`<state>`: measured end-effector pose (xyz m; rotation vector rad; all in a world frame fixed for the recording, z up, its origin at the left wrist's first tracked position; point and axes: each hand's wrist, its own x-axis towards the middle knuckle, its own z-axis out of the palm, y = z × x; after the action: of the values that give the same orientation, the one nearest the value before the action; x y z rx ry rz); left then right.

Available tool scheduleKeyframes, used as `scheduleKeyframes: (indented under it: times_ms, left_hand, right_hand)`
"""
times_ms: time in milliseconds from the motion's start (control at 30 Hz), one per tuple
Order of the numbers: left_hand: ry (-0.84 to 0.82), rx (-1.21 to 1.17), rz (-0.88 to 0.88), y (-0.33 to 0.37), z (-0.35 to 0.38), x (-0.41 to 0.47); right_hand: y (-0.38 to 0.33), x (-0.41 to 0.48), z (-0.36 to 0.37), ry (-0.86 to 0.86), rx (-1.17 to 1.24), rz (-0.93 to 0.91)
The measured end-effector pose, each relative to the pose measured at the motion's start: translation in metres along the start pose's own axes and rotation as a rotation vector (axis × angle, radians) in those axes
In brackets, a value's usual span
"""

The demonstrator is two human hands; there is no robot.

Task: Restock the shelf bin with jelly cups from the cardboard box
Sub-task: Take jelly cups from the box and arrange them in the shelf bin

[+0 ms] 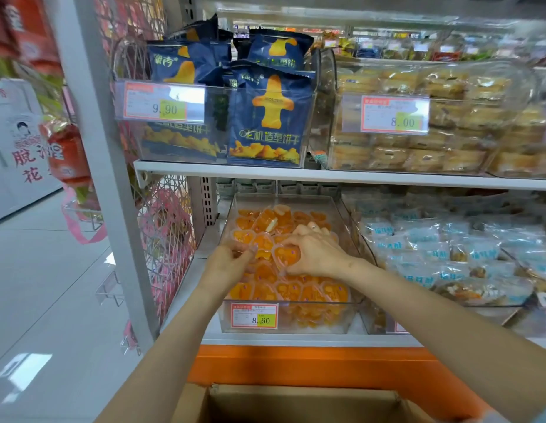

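A clear plastic shelf bin [346, 319] on the lower shelf holds several orange heart-shaped jelly cups [296, 290], piled high at the front. Both my hands reach into the middle of the bin. My left hand [227, 261] has its fingers curled around jelly cups at the bin's left side. My right hand [314, 250] lies over the heap with fingers bent around more jelly cups. An open cardboard box [296, 403] sits below me at the frame's bottom edge; its inside is hidden.
A price tag reading 8.60 [254, 315] is on the bin's front. Bins of blue-wrapped snacks [449, 254] stand to the right. The upper shelf [326, 175] carries blue biscuit bags [265, 117] and wrapped pastries [433, 141]. A grey shelf post [113, 178] stands left, with aisle floor beyond.
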<state>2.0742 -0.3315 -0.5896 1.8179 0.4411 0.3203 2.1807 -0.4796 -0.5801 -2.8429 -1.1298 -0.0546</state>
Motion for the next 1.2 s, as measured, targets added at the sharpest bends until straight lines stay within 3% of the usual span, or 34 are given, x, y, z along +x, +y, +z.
scheduleKeyframes:
  times_ms: [500, 700, 867, 967, 1033, 1133, 1200]
  left_hand:
    - [-0.05, -0.021, 0.04, -0.003, 0.004, 0.0]
    - [-0.013, -0.018, 0.026, -0.007, -0.004, 0.002]
    - [-0.047, -0.04, 0.04, -0.009, -0.008, 0.0]
    - [-0.061, -0.094, 0.052, -0.008, -0.011, -0.002]
    - [-0.078, -0.129, 0.059, -0.006, -0.011, -0.003]
    - [-0.097, -0.168, 0.069, -0.003, -0.005, -0.007]
    - [-0.079, -0.186, 0.084, 0.0, 0.002, -0.01]
  right_hand:
    - [-0.002, -0.005, 0.008, 0.042, 0.002, 0.013]
    - [0.0, 0.046, -0.021, 0.215, 0.261, -0.062]
    - [-0.002, 0.091, -0.006, 0.127, -0.231, -0.166]
    - [0.001, 0.096, -0.005, 0.187, -0.313, -0.193]
    - [0.004, 0.091, -0.007, 0.307, -0.221, -0.238]
    - [0.007, 0.063, -0.014, 0.387, 0.265, -0.265]
    - [0.005, 0.037, -0.016, 0.45, 0.468, -0.353]
